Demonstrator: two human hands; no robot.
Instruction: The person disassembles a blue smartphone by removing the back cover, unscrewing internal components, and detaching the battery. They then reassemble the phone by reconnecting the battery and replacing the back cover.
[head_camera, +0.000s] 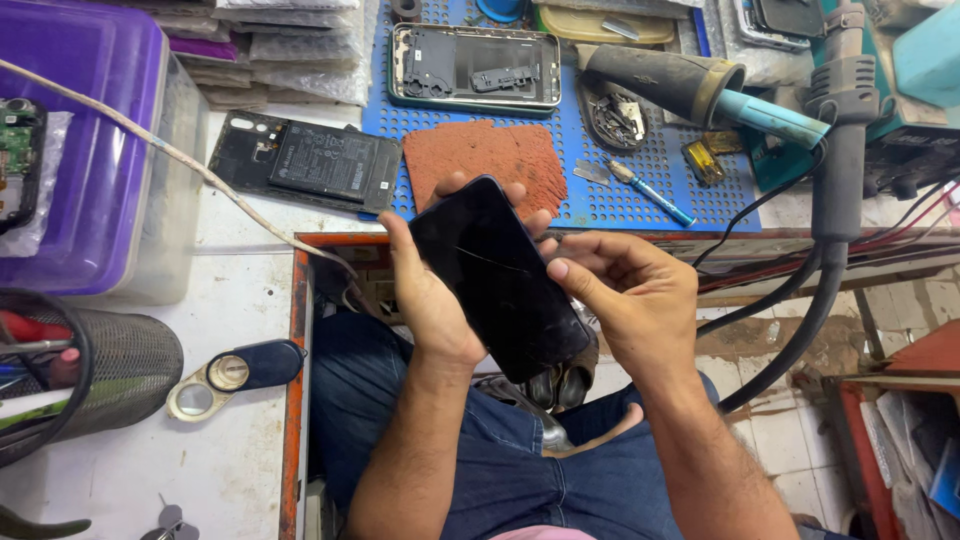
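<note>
Phone, a dark slab with a cracked glass face, is held tilted in both hands above the person's lap, just in front of the desk edge. Far to the left of the phone sits a purple-lidded plastic box, with a black mesh cup nearer the viewer and a small dark-handled loupe lying beside the cup. Up and left of the phone a flat black battery panel rests on the white desk. The left hand cradles the phone from its left edge, thumb along the side and fingers wrapped behind, their tips showing past the top edge, so it is clamped on the phone. Straight behind the phone lies a rust-coloured pad on a blue perforated mat, and beyond the pad an opened phone frame. The right hand grips the phone's right edge, thumb pressed on the glass and fingers curled against the side. To the upper right of the phone a blue-handled small tool lies on the mat, then a hot-air handpiece with a blue tip, and thick black cables hang down past the desk edge.
</note>
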